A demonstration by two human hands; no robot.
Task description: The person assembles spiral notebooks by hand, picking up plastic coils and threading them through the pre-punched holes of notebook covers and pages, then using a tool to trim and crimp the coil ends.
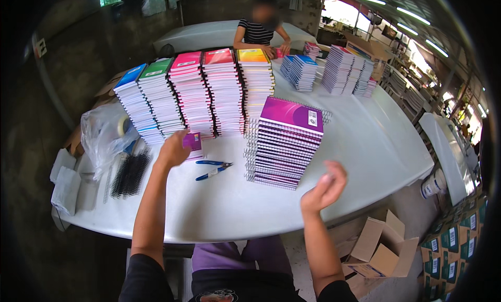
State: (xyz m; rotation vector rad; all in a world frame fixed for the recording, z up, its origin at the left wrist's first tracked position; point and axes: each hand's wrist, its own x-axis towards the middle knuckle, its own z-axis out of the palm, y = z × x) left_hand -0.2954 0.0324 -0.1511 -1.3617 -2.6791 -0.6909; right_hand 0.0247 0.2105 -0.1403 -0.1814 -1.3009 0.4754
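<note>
My left hand (175, 148) is over the left part of the table, beside a small purple booklet stack (193, 144); its fingers are partly extended and I see nothing held in them. My right hand (324, 190) is raised to the right of a tall stack of purple spiral notebooks (287, 145), its fingers loosely bent, somewhat blurred, with nothing in them. Loose wire coils stick out from both sides of that stack. Between my hands lies a pair of blue-handled cutting pliers (213, 169), jaws pointing right.
Tall stacks of spiral notebooks with blue, green, pink, red and yellow covers (216, 59) line the table's far side. Black plastic coils (130, 171) and a clear plastic bag (104, 135) lie at left. Another person (258, 33) sits opposite. An open carton (383, 247) stands at lower right.
</note>
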